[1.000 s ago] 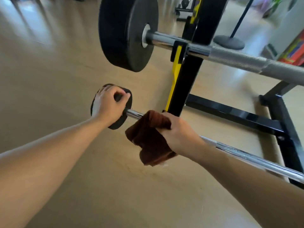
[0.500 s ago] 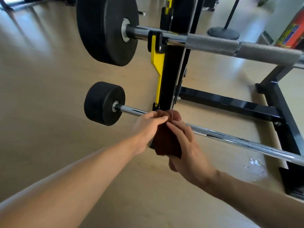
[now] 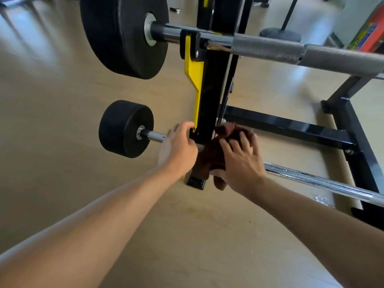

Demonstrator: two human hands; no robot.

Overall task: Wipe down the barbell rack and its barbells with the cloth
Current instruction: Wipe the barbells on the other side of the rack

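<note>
While L hand [image 3: 178, 146] grips lower bar [image 3: 324, 181], R hand [image 3: 239, 161] presses cloth [image 3: 214, 154], fingers spread.

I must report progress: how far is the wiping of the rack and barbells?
Done: unclear, though the lower barbell glistens. In hand: the right hand presses the cloth by the rack upright; the left hand rests beside it. Left: apparently the upper barbell.
</note>
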